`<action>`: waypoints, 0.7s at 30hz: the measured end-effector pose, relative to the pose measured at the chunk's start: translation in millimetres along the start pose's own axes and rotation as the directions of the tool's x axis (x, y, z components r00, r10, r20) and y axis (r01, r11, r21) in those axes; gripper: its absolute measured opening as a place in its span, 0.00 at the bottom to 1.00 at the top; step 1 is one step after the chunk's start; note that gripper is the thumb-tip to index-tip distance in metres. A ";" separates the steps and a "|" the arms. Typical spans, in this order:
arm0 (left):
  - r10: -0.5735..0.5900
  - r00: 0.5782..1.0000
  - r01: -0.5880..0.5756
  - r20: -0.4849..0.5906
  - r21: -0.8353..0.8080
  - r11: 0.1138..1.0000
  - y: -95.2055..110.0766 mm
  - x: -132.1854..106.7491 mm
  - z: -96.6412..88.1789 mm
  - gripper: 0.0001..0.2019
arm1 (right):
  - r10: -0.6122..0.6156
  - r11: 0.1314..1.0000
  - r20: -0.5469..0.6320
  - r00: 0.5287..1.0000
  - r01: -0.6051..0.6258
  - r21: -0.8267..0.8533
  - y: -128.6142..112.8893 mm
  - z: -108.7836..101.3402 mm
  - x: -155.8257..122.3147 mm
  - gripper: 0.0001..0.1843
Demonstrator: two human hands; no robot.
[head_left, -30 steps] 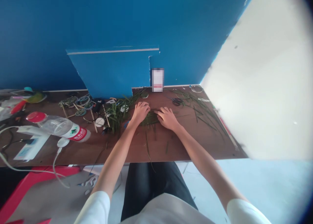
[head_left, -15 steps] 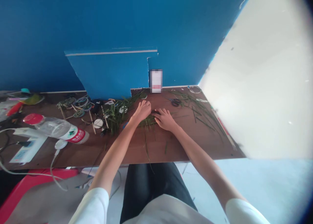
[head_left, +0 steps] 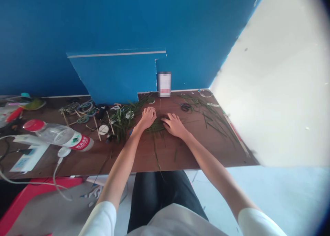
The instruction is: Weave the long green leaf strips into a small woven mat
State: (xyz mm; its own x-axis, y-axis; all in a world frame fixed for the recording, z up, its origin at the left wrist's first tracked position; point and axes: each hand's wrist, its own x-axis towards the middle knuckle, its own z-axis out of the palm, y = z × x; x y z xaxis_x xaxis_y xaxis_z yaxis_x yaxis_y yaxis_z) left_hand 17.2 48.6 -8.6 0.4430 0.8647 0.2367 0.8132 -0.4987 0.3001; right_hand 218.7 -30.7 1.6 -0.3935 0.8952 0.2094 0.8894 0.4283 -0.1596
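Note:
Between my hands a small mat of green grass-like leaf strips [head_left: 156,126] lies flat on the brown table, with one long strip trailing over the front edge. My left hand [head_left: 149,117] is at the mat's left side, its fingers bent and closed; its fingertips are hidden, so what they grip does not show. On the right side of the mat, my right hand [head_left: 173,125] rests palm down with its fingers spread, the thumb and fingertips touching the mat's edge.
A heap of leaf strips [head_left: 121,124] lies left of my hands. Scissors [head_left: 185,107] and loose strips [head_left: 216,127] are to the right. A plastic bottle [head_left: 60,134] lies at the left beside a power strip [head_left: 29,157]. A blurred phone-like rectangle [head_left: 165,84] leans on the blue wall.
My left hand has drawn slightly left and down, widening the gap between the hands and showing more of the mat. My right hand stays nearly in place, its fingers a little more spread.

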 end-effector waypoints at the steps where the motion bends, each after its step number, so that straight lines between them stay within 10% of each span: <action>1: 0.010 1.000 -0.010 0.004 -0.004 1.000 -0.7 -0.5 -0.5 0.09 | -0.002 1.000 -0.001 1.000 0.002 -0.001 0.2 0.3 0.1 0.22; 21: 0.100 0.995 -0.099 -0.005 0.085 0.991 -5.1 -4.1 1.6 0.13 | -0.005 1.000 -0.007 1.000 0.005 0.002 -0.3 2.2 1.3 0.20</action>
State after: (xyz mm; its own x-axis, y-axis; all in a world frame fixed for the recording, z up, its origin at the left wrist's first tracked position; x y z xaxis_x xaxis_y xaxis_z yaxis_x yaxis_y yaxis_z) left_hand 11.8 47.6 -12.6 0.5197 0.8104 0.2704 0.7947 -0.5747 0.1951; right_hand 217.4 -29.4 -0.2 -0.3964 0.8920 0.2171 0.8870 0.4332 -0.1601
